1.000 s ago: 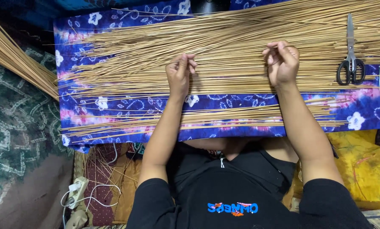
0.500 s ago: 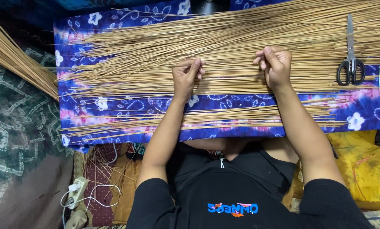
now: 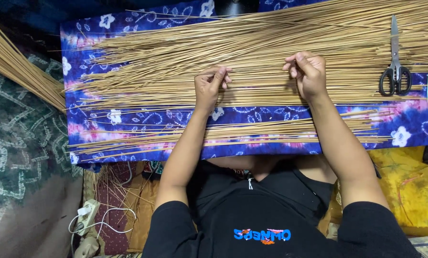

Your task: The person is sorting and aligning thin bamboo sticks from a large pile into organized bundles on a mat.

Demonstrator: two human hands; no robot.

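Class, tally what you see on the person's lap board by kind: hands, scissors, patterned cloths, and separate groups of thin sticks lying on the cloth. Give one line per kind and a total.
Hands: 2, left hand and right hand
Scissors: 1
Blue flowered cloth: 1
Stick groups on the cloth: 2, big pile and thinner row
Total: 6

Green patterned cloth (image 3: 13, 157), yellow cloth (image 3: 410, 191), dim surroundings.

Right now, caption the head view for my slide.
Both hands, left and right, pinch thin tan sticks on blue floral cloth.
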